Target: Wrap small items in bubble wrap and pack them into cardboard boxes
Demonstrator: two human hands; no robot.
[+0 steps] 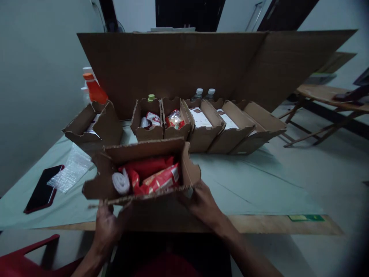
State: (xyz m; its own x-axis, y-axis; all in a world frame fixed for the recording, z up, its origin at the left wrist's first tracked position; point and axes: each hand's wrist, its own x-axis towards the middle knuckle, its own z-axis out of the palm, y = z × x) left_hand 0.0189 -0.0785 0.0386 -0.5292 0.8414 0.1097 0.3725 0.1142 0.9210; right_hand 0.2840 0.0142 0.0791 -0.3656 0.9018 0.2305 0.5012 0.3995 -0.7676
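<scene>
Carton (144, 151) is clasped between both hands, dead ahead at 12 from the torso, near table edge partly masked by it. Long axis laid roughly 9–3, open top up. Dial centred on carton: left hand (108, 223) is placed at 7, curled against the near wall; right hand (204, 204) at 4, wrapped round the near right corner. Neither is nearer; contact is made by both. Fingertips are partly hidden below. Whether carton is lifted or rested can't be told.

Inside: white roll (121, 182) is stowed at the 9 end, red packet (161, 181) toward 3.

Around: left bin (109, 127) is parked at 11, overlapped in view by the carton's far-left corner; touching or apart can't be told. Row of bins (201, 140) is lined up from 12 to 2. Green cloth (245, 184) is seen between left bin and row. Phone (43, 188) is left at 9, one edge covered by bubble wrap (70, 169). Beyond the row, 12 is blocked by cardboard screen (173, 61); orange bottle (96, 90) is stood behind left bin.
</scene>
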